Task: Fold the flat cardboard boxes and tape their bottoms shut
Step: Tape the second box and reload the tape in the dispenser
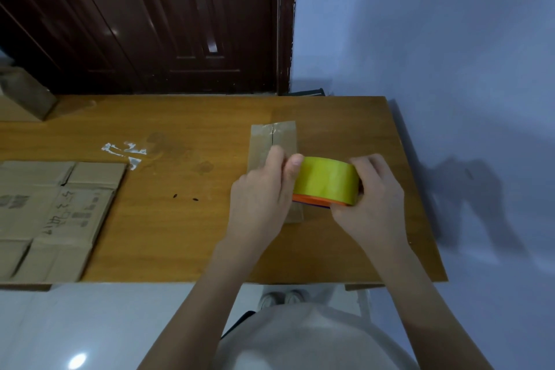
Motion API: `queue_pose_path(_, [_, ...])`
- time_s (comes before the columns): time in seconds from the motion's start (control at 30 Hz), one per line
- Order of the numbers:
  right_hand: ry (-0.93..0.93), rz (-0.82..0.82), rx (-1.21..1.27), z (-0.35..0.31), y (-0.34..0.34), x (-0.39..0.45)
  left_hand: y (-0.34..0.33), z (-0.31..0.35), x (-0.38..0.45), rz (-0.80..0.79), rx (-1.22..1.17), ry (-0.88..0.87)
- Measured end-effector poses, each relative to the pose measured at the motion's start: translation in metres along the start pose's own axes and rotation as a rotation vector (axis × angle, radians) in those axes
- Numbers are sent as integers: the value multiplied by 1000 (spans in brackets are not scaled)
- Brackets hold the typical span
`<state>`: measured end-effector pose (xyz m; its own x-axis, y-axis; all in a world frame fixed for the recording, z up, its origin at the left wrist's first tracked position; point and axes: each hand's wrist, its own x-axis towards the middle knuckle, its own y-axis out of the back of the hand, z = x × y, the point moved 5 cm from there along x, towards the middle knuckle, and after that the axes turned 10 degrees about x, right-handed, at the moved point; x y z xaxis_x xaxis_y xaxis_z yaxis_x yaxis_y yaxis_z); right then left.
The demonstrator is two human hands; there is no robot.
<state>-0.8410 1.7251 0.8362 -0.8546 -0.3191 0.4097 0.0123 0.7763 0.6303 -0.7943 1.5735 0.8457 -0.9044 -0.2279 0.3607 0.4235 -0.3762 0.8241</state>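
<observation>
A small folded cardboard box (271, 141) stands on the wooden table (186, 219), its two flaps meeting in a seam that runs away from me, with clear tape over the far end. My right hand (371, 198) grips a yellow tape roll (326, 180) with an orange core, held just above the box's near half. My left hand (262, 189) is at the roll's left side, thumb against the roll and fingers curled over the box top; whether it pinches the tape's end is not clear. The near part of the box is hidden by both hands.
Flat unfolded cardboard boxes (51, 216) lie stacked at the table's left front. Another brown box (25, 93) sits at the far left. Torn tape scraps (126, 152) stick to the tabletop. A dark door (150, 18) and a blue wall (435, 39) stand behind.
</observation>
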Motion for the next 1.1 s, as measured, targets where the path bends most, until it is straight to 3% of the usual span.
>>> queue_pose_path(0.13, [28, 11, -9, -4, 2, -3, -2, -2, 1, -124, -130, 71])
queue_pose_path(0.37, [8, 15, -25, -8, 2, -8, 0, 6, -4, -3, 120, 13])
queue_pose_path(0.53, [23, 27, -2, -9, 5, -10, 2, -3, -7, -98, -289, 106])
queue_pose_path(0.6, [27, 39, -3, -9, 7, -9, 4, -1, -8, -152, -352, 73])
queue_pose_path(0.77, [46, 40, -19, -10, 7, -6, 4, 1, -6, -253, -305, 7])
queue_pose_path(1.1, [48, 10, -6, -11, 4, -3, 14, -3, -6, -295, -257, -53])
